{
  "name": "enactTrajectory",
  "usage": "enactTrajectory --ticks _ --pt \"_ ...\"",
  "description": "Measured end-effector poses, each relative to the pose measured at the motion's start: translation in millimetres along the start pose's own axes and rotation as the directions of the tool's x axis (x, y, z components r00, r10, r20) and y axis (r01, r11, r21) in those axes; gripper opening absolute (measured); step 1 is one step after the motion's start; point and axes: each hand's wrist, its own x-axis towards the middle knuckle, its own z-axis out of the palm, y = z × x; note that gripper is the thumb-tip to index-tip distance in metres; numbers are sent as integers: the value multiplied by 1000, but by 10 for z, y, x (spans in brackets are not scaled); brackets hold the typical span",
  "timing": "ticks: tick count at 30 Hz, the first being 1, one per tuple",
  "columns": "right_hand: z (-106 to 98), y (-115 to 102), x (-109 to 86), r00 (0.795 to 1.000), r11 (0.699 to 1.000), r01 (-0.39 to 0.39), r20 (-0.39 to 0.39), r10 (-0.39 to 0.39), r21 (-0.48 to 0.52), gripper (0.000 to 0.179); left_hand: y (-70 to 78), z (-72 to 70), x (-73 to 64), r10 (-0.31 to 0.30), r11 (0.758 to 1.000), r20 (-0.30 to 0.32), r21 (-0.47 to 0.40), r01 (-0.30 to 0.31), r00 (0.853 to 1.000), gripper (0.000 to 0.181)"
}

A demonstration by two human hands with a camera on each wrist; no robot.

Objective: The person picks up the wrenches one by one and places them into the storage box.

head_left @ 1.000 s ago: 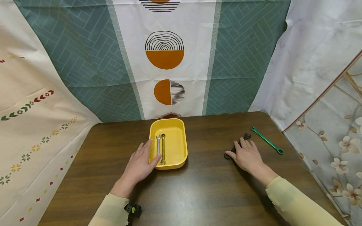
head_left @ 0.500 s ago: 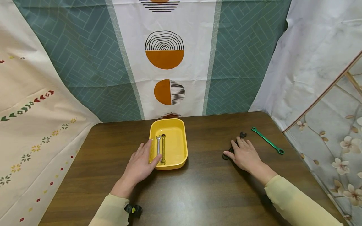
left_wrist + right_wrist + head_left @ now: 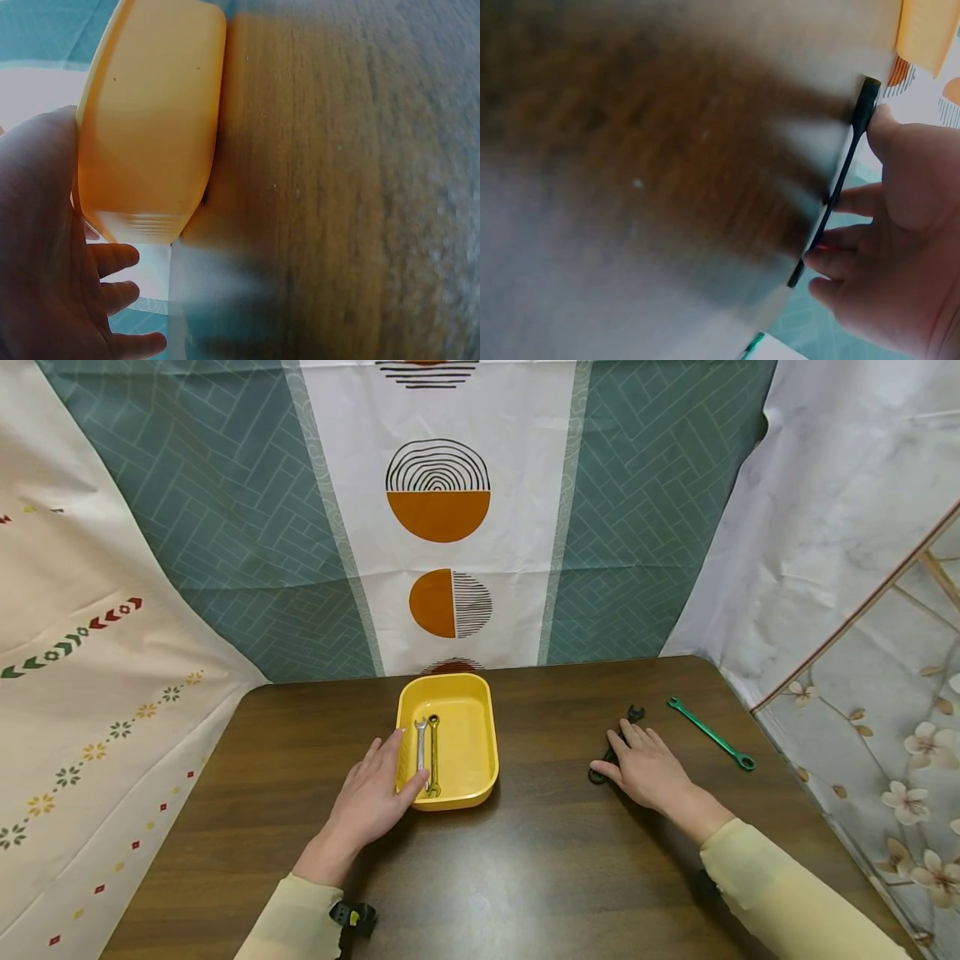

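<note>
Head view: my right hand (image 3: 651,774), fingers spread, touches a black metal wrench (image 3: 634,717) right of a rounded yellow plastic tray (image 3: 468,739). Left wrist: my left hand (image 3: 45,247) rests splayed against it. Right wrist: grasping seems the step; lifting would call for a pinch.

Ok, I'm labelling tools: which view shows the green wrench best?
The head view: the green wrench lies uncovered, both ends visible. Right wrist shows only part at the bottom edge; left wrist, none.
</note>
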Motion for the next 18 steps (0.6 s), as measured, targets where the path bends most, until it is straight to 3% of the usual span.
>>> enactTrajectory --ticks 18 --pt "-59 63 92 995 996 87 38 -88 32 74 -15 19 5 15 1000 -21 3 -15 1000 94"
